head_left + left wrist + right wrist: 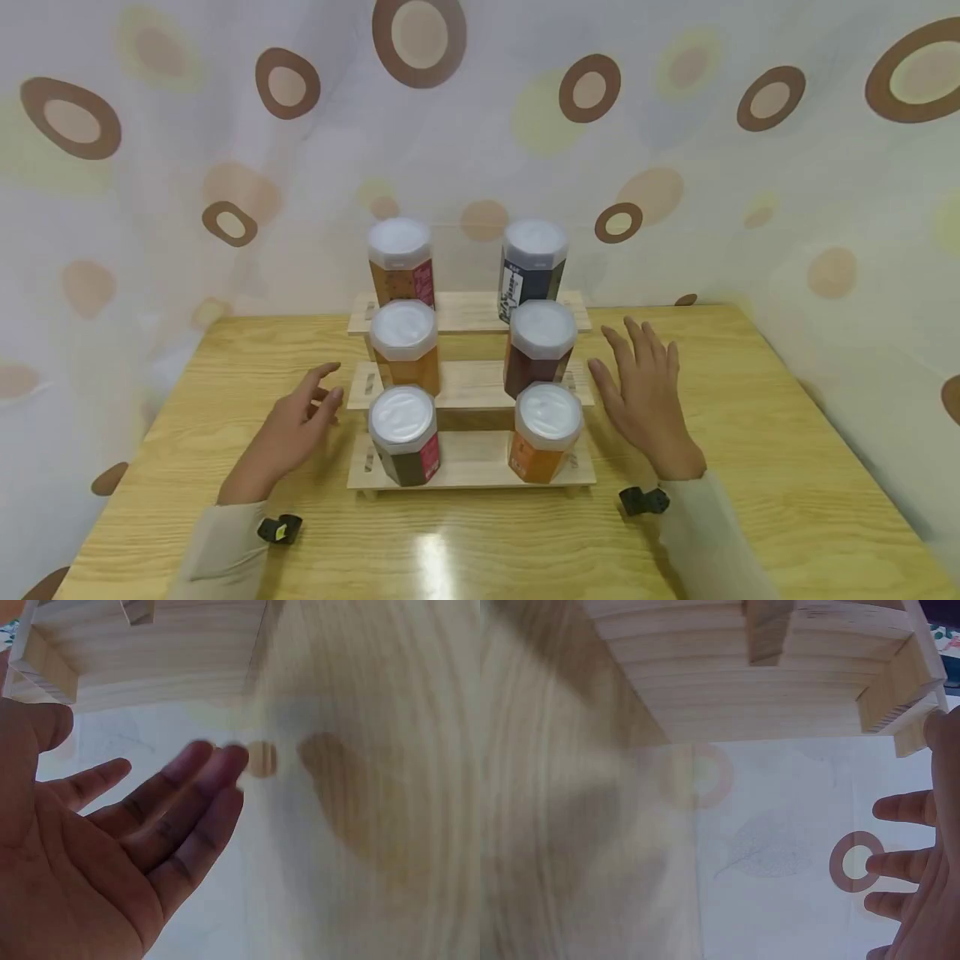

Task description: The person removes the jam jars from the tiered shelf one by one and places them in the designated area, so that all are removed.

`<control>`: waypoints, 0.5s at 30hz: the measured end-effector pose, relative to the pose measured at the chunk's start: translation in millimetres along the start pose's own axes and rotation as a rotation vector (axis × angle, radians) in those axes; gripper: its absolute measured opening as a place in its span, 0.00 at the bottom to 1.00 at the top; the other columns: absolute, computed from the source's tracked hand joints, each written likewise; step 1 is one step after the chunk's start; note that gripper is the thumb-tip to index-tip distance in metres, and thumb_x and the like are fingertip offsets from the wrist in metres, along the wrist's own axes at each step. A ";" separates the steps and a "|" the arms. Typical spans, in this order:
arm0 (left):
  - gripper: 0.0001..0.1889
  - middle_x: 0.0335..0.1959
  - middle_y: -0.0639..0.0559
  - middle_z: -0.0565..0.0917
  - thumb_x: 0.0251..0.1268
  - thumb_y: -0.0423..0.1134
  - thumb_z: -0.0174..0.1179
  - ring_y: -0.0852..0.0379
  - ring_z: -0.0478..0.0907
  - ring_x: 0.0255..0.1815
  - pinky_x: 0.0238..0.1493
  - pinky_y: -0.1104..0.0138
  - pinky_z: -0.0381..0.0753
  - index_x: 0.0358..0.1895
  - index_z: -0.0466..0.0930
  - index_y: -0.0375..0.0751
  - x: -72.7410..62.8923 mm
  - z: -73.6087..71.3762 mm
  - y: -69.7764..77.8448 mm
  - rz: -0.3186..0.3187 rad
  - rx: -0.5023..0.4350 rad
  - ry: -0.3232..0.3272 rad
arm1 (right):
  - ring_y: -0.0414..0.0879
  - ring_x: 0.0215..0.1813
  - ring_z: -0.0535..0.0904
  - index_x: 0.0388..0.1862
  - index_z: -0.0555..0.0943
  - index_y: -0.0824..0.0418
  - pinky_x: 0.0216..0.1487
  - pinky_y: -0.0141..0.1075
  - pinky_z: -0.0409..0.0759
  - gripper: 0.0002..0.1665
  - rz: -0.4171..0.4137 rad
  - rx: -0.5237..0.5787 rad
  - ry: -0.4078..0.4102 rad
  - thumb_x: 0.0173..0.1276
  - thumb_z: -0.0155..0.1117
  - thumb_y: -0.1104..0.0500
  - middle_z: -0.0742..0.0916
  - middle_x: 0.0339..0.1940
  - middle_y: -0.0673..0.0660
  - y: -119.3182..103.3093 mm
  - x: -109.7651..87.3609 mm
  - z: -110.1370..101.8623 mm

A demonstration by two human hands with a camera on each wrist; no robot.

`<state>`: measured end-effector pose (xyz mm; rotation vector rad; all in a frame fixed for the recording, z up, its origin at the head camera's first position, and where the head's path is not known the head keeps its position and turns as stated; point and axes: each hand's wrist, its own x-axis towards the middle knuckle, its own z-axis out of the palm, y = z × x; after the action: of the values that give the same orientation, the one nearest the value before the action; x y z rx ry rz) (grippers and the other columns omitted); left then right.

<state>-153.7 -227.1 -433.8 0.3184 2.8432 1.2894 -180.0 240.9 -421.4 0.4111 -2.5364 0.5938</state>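
A three-tier wooden rack (pixel 476 458) stands mid-table, with two lidded jars on each tier. On the bottom tier are a dark jar with a pink label (pixel 408 462) at left and an orange jar (pixel 536 458) at right. An amber jar (pixel 408 367) and a dark brown jar (pixel 532 371) share the middle tier. On top stand a brown jar (pixel 393 283) and a dark blue-labelled jar (pixel 532 279). My left hand (pixel 292 429), fingers loosely bent, hovers beside the rack's left side, holding nothing. Opposite it, my right hand (pixel 645 396) spreads its fingers by the right side, also holding nothing.
The wood-grain table (pixel 465 550) extends around the rack. Behind it hangs a pale curtain (pixel 480 150) with brown and yellow circles, which also runs along both sides. The rack's wooden side (pixel 165 660) rises close to the left hand in the left wrist view.
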 end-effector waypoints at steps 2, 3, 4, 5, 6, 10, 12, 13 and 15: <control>0.29 0.49 0.36 0.84 0.86 0.52 0.44 0.47 0.86 0.41 0.44 0.52 0.85 0.79 0.55 0.41 -2.2 2.4 -0.3 -0.037 -0.109 -0.040 | 0.76 0.77 0.57 0.71 0.73 0.67 0.71 0.76 0.42 0.31 -0.016 0.040 0.020 0.84 0.50 0.46 0.69 0.75 0.75 -1.7 3.9 -2.6; 0.29 0.47 0.37 0.84 0.87 0.51 0.43 0.47 0.87 0.39 0.44 0.54 0.86 0.79 0.54 0.41 -3.5 4.2 -0.5 -0.055 -0.163 -0.056 | 0.76 0.76 0.57 0.70 0.73 0.68 0.71 0.76 0.43 0.30 -0.023 0.056 0.028 0.84 0.50 0.46 0.69 0.74 0.75 -2.3 5.8 -3.9; 0.28 0.46 0.37 0.84 0.87 0.50 0.43 0.47 0.87 0.39 0.43 0.55 0.87 0.79 0.52 0.41 -5.2 6.2 -0.6 -0.076 -0.213 -0.070 | 0.76 0.76 0.58 0.69 0.74 0.68 0.71 0.76 0.43 0.29 -0.032 0.070 0.037 0.84 0.50 0.47 0.70 0.73 0.75 -2.6 7.8 -5.2; 0.28 0.45 0.37 0.84 0.87 0.50 0.43 0.47 0.87 0.39 0.43 0.57 0.87 0.79 0.50 0.41 -7.0 8.0 -0.8 -0.093 -0.254 -0.085 | 0.75 0.75 0.60 0.68 0.74 0.69 0.71 0.76 0.45 0.29 -0.043 0.082 0.048 0.84 0.50 0.48 0.71 0.72 0.75 -2.6 9.9 -6.2; 0.28 0.45 0.37 0.84 0.88 0.49 0.42 0.47 0.87 0.39 0.42 0.58 0.87 0.79 0.49 0.41 -9.0 9.8 -1.2 -0.104 -0.290 -0.095 | 0.75 0.74 0.61 0.68 0.75 0.70 0.71 0.76 0.46 0.28 -0.052 0.091 0.059 0.84 0.50 0.48 0.72 0.71 0.75 -2.6 11.9 -7.1; 0.22 0.42 0.39 0.85 0.88 0.46 0.41 0.47 0.86 0.38 0.41 0.61 0.86 0.73 0.51 0.38 -16.2 14.3 -3.0 -0.093 -0.347 -0.124 | 0.73 0.69 0.69 0.65 0.76 0.72 0.67 0.74 0.57 0.28 -0.101 0.114 0.110 0.84 0.50 0.49 0.77 0.67 0.75 -2.5 23.0 -11.2; 0.19 0.42 0.39 0.85 0.88 0.44 0.41 0.49 0.86 0.40 0.41 0.62 0.84 0.69 0.55 0.37 -19.6 14.5 -3.6 -0.067 -0.354 -0.144 | 0.73 0.66 0.72 0.64 0.77 0.73 0.66 0.73 0.61 0.27 -0.117 0.140 0.122 0.84 0.50 0.51 0.78 0.65 0.74 -3.0 28.8 -14.2; 0.17 0.41 0.39 0.85 0.89 0.43 0.41 0.50 0.86 0.39 0.40 0.62 0.84 0.66 0.56 0.35 -20.9 14.7 -4.3 -0.042 -0.367 -0.160 | 0.72 0.66 0.73 0.64 0.77 0.73 0.66 0.71 0.63 0.26 -0.122 0.157 0.123 0.84 0.50 0.52 0.78 0.65 0.74 -3.4 31.6 -15.9; 0.14 0.40 0.37 0.85 0.88 0.39 0.41 0.51 0.86 0.39 0.40 0.61 0.85 0.62 0.58 0.32 -23.3 15.5 -6.3 0.021 -0.422 -0.204 | 0.71 0.66 0.73 0.65 0.76 0.73 0.66 0.69 0.65 0.25 -0.128 0.196 0.116 0.84 0.50 0.54 0.79 0.65 0.73 -3.9 36.9 -19.6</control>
<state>-130.7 -223.9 -450.6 0.4382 2.3336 1.7002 -201.3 240.6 -385.3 0.5857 -2.3307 0.7958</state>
